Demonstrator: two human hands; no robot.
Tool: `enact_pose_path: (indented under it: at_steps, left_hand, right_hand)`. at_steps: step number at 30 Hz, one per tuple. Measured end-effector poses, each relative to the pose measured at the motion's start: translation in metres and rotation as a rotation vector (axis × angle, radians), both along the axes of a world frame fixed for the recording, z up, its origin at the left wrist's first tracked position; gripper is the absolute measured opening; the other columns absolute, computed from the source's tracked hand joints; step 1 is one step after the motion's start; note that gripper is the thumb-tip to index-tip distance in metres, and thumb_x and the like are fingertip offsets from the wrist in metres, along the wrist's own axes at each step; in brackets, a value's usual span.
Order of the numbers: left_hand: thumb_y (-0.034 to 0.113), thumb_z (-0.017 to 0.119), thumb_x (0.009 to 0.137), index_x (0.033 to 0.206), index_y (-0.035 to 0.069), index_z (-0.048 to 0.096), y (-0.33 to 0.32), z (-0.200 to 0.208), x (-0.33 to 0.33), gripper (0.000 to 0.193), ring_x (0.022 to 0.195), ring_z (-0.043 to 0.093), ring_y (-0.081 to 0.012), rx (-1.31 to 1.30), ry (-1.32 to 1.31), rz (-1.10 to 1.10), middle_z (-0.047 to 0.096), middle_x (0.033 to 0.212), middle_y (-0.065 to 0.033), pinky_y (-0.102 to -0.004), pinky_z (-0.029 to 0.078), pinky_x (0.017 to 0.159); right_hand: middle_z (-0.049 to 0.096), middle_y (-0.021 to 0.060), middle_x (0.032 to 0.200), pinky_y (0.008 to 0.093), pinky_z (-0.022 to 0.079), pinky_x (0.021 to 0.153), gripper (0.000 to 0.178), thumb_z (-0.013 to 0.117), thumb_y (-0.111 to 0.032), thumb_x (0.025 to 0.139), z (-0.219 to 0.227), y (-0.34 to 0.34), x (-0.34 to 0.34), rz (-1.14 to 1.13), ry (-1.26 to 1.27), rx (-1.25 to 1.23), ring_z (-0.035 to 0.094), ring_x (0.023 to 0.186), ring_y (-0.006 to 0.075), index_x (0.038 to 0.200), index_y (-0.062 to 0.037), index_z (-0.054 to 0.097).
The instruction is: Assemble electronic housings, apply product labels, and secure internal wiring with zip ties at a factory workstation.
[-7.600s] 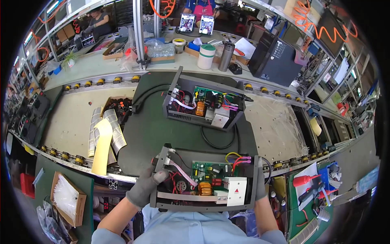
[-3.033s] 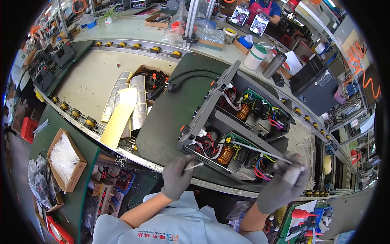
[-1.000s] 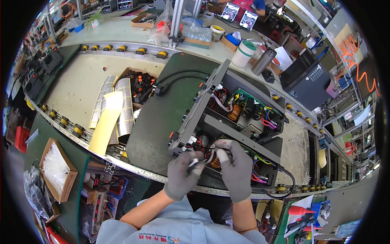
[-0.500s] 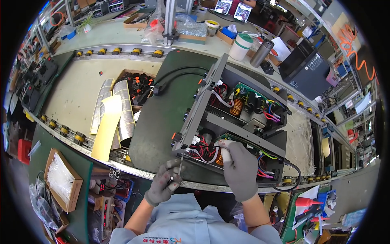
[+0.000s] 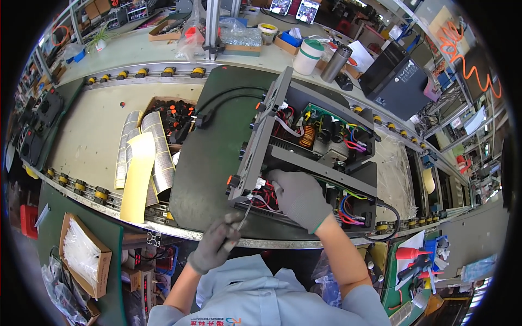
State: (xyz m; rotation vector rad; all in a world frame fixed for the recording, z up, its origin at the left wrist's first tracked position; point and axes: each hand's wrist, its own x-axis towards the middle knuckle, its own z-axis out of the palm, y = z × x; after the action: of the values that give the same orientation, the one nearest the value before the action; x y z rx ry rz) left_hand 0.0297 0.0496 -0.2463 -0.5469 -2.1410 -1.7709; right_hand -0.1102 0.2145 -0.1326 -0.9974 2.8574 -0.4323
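Observation:
Two open dark-grey metal cases lie side by side on a dark green mat (image 5: 198,182), wiring and circuit boards exposed. The far case (image 5: 326,89) shows a copper coil (image 5: 308,136) and colored wires. In the near case (image 5: 321,173), red wires (image 5: 265,196) lie behind the front panel (image 5: 247,157). My gloved right hand (image 5: 300,198) reaches into it, fingers bent toward those wires. Its fingertips are mostly hidden, so what they grip cannot be seen. My gloved left hand (image 5: 217,242) pinches a thin silvery tool (image 5: 246,216), whose tip points up at the panel's near corner.
Left of the mat sit a box of small black and orange parts (image 5: 176,117) and yellow-backed label sheets (image 5: 140,174). A black cable (image 5: 398,223) loops from the near case's right end. Roller rails (image 5: 101,193) edge the line. A white jar (image 5: 308,57) stands behind.
My right hand has moved left and deeper into the near case, toward the front panel. The left hand stays low near the panel, its thin tool now tilted. The whole view has shifted slightly.

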Motion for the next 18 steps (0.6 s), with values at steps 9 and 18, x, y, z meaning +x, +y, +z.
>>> enact_pose_path:
  at_steps: [9,18]
  left_hand:
    - [-0.002,0.052,0.078,0.091,0.003,0.049,0.005,-0.005,-0.036,0.014,0.094,0.056,-0.0339,-0.276,0.09,0.016,0.056,0.104,-0.0148,-0.0369,0.046,0.082]
    - [-0.003,0.053,0.075,0.09,0.002,0.051,-0.003,0.035,-0.02,0.015,0.076,0.058,-0.0337,-0.328,-0.073,0.24,0.057,0.089,-0.0154,-0.0401,0.047,0.066]
  right_hand:
    - [0.061,0.0197,0.074,0.0447,0.048,0.065,0.032,0.046,-0.01,0.081,0.009,-0.002,-0.011,0.11,-0.156,0.042,0.06,0.07,0.0366,0.11,-0.009,0.058]
    - [0.062,0.0194,0.08,0.0441,0.047,0.069,0.026,0.048,-0.011,0.082,-0.005,-0.001,-0.002,-0.033,-0.039,-0.031,0.06,0.076,0.0359,0.105,-0.0077,0.06]
